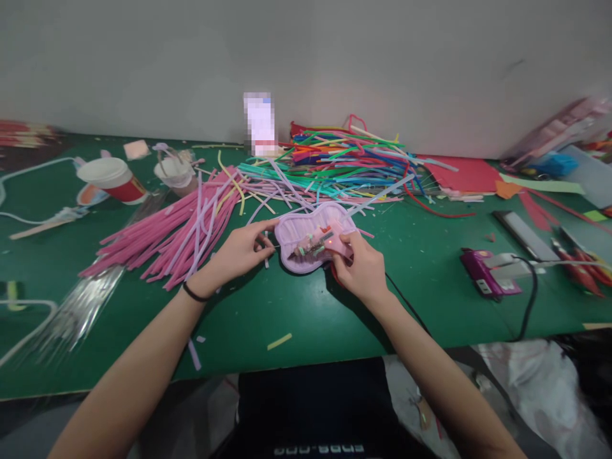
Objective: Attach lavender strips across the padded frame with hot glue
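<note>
Black clothing point(313, 408), right hand point(364, 266) gripping glue gun point(331, 240), lilac mat point(295, 228)

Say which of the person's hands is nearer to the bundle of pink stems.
Left. The left hand is just to the right of the bundle of pink stems, while the right hand is farther right, gripping the pink glue gun.

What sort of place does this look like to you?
Probably a craft workspace: the right hand holds what looks like a pink glue gun, and pink stems and a multicoloured stem pile lie on the green table.
</note>
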The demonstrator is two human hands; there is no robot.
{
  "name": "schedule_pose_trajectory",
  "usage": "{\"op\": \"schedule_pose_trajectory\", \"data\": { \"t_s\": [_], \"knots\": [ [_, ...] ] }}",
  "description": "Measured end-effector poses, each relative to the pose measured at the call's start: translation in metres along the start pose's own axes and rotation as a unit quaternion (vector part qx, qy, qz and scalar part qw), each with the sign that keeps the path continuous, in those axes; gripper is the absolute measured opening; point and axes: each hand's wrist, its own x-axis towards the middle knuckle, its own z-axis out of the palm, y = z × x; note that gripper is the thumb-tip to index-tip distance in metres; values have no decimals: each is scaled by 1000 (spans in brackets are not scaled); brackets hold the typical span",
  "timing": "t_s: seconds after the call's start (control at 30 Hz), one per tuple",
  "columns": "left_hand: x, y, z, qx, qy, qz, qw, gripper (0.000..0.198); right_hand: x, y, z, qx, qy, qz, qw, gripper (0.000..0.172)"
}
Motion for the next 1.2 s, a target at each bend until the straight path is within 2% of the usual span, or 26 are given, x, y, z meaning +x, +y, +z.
{"op": "schedule_pose_trajectory", "data": {
  "t_s": [1.2],
  "knots": [
    [1, -3, -1, 19, -7, -2, 1000, 63, 0, 7, -6, 2, -27, -11, 1000, 20]
  ]
}}
